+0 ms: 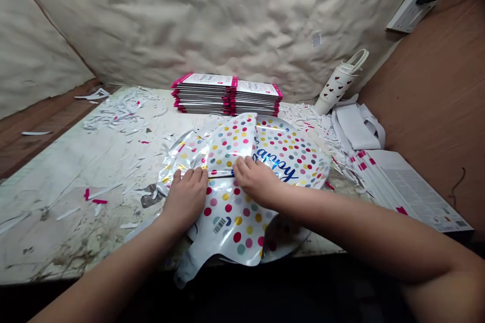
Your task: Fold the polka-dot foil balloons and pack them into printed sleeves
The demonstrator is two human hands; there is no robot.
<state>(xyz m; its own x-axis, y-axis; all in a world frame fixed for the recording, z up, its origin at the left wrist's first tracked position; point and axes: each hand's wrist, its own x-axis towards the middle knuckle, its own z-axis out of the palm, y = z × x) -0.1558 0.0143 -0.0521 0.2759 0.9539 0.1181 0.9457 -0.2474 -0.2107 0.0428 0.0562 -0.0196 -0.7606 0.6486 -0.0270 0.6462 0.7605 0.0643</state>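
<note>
A flat foil balloon (223,202), white with coloured dots and a barcode, lies partly folded in front of me. Beneath it and to the right spreads another dotted foil sheet (303,149) with blue "Happy" lettering. My left hand (188,194) is closed on the folded balloon's left side, fingers curled together. On the other side, my right hand (257,179) pinches the foil near the middle, close to the lettering. Between my fingertips runs a thin dark line (220,176) across the foil; whether it is a fold or a strip I cannot tell.
Two stacks of pink-edged printed packets (227,93) stand at the back. A white tumbler with hearts (337,86) leans at the back right, near white paper strips (359,126). Stacked white cards (409,192) lie right. Paper scraps (117,111) litter the left. A power strip (411,10) hangs above.
</note>
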